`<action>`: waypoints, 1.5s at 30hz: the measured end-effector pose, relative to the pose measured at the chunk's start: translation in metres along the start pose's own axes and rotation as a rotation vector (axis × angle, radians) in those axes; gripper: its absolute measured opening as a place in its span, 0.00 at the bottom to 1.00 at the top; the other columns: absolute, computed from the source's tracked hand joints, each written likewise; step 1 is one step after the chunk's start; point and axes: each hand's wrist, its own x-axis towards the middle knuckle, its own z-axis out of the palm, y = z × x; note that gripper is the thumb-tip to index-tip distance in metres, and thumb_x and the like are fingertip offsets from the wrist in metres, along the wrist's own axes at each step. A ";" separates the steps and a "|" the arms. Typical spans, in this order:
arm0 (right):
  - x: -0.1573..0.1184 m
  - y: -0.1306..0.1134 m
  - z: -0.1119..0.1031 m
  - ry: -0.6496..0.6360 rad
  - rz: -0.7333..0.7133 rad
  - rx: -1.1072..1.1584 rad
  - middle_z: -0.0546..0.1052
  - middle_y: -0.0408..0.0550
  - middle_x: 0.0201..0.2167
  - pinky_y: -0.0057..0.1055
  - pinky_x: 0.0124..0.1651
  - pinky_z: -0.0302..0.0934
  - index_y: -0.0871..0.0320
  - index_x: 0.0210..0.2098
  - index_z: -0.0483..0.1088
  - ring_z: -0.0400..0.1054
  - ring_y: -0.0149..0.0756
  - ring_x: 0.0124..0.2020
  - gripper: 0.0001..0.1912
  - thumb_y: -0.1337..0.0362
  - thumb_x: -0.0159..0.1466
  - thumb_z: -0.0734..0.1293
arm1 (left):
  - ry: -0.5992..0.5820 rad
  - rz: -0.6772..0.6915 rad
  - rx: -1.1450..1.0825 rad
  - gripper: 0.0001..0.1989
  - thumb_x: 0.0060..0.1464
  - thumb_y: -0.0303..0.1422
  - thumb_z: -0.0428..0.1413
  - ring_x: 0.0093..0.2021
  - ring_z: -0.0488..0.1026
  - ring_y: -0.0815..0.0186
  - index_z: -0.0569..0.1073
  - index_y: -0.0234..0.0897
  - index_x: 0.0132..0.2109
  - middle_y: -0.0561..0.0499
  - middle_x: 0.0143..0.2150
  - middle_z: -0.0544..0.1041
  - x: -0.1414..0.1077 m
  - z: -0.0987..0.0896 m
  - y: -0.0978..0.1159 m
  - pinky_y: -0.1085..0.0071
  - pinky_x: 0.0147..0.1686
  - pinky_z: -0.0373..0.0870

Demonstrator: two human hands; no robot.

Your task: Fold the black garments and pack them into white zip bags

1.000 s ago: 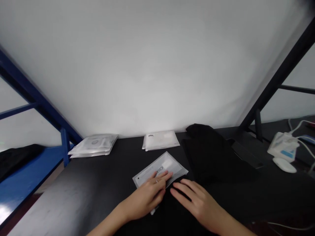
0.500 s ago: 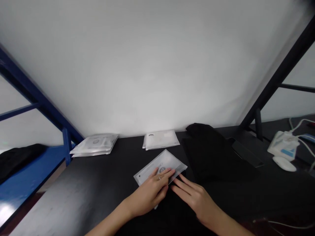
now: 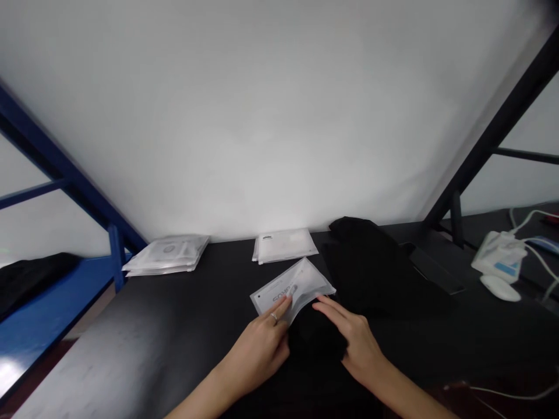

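Well, in the head view the left hand (image 3: pixel 257 352) and the right hand (image 3: pixel 358 343) both reach to the lower edge of a clear plastic packet (image 3: pixel 290 294) with a white printed label, which lies tilted on a black table (image 3: pixel 174 314). The left fingers (image 3: pixel 279 305) lie extended on the packet's lower corner, not clenched. A ring sits on one of them, and the thumb is hidden, so I cannot tell whether they pinch the plastic. The right fingers (image 3: pixel 332 308) are straight and loosely spread, gripping nothing, their tips just at the packet's right corner.

Between the hands, a bunched black cloth (image 3: pixel 317 340) runs up to the packet's edge; whether it goes inside is hidden. Just right of the packet sits a larger black cloth pile (image 3: pixel 371 267). Beyond the packet lies a stack of packets (image 3: pixel 283 245), and further left another stack of packets (image 3: pixel 166 255). Well right of the packet are a white mouse (image 3: pixel 500 288) and a white plastic box (image 3: pixel 498 255) with cables. Far left of it stands a blue metal frame (image 3: pixel 117 250).
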 end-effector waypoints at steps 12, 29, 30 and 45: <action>-0.006 -0.002 0.023 0.012 -0.105 -0.446 0.71 0.63 0.66 0.42 0.54 0.76 0.62 0.67 0.68 0.68 0.58 0.65 0.35 0.82 0.60 0.63 | -0.026 0.039 -0.050 0.24 0.51 0.16 0.52 0.75 0.54 0.49 0.76 0.36 0.53 0.40 0.77 0.54 0.003 0.003 0.000 0.49 0.72 0.57; 0.027 -0.001 0.033 -0.109 -0.058 -0.455 0.74 0.59 0.63 0.48 0.47 0.80 0.53 0.67 0.68 0.73 0.60 0.58 0.35 0.77 0.61 0.70 | -0.040 0.073 -0.038 0.15 0.56 0.16 0.52 0.76 0.52 0.50 0.76 0.35 0.46 0.39 0.76 0.57 0.015 -0.011 0.002 0.51 0.72 0.58; 0.029 -0.003 0.036 -0.101 -0.045 -0.467 0.74 0.61 0.63 0.50 0.47 0.79 0.55 0.66 0.69 0.74 0.62 0.57 0.33 0.77 0.62 0.69 | -0.036 0.071 -0.030 0.14 0.57 0.17 0.51 0.76 0.53 0.50 0.77 0.35 0.44 0.39 0.76 0.57 0.016 -0.011 0.003 0.50 0.72 0.59; 0.011 -0.031 0.010 -0.262 -0.062 -0.249 0.62 0.63 0.72 0.59 0.65 0.65 0.57 0.72 0.60 0.53 0.67 0.73 0.41 0.57 0.65 0.75 | -0.037 0.103 -0.017 0.16 0.55 0.17 0.51 0.75 0.55 0.49 0.79 0.34 0.45 0.39 0.75 0.60 0.017 -0.019 0.007 0.43 0.74 0.51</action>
